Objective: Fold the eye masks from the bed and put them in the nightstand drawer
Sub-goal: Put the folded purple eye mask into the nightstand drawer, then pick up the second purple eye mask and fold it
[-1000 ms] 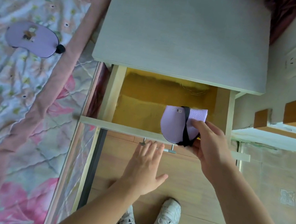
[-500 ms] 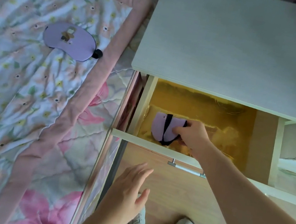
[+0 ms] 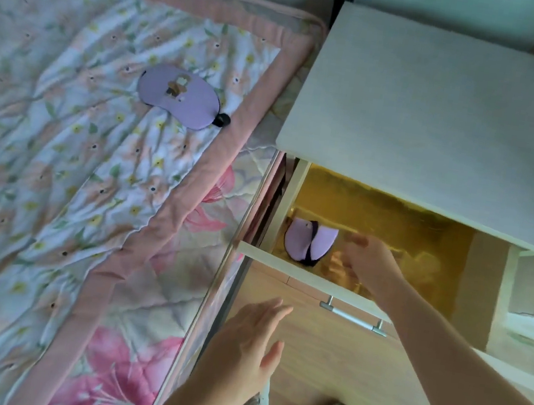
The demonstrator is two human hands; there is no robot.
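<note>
The right hand (image 3: 369, 264) is inside the open drawer (image 3: 313, 275) of the nightstand (image 3: 443, 124). Its fingers are loose and spread a little, and they hold nothing. The fingertips sit just beside the folded eye mask (image 3: 308, 239) but do not seem to touch it. It looks like the hand has let go so the mask can stay where it is.

The folded mask lies at the left, near corner of the drawer, on the shiny gold floor. It is bent in half with its black strap wrapped around it, and that likely keeps it from popping open. Tucked in the corner, it leaves room for more.

The left hand (image 3: 249, 348) floats over the wooden floor, below the drawer front and left of the metal handle (image 3: 354, 317). Its fingers are open and flat, and it holds nothing. It seems to be waiting.

On the bed (image 3: 55, 170), far and to the left, a second eye mask (image 3: 179, 95) lies flat on the flowery quilt near the pink edge. It is not folded yet. The drawer is out, probably so this one can go in too. So the job looks about half done.
</note>
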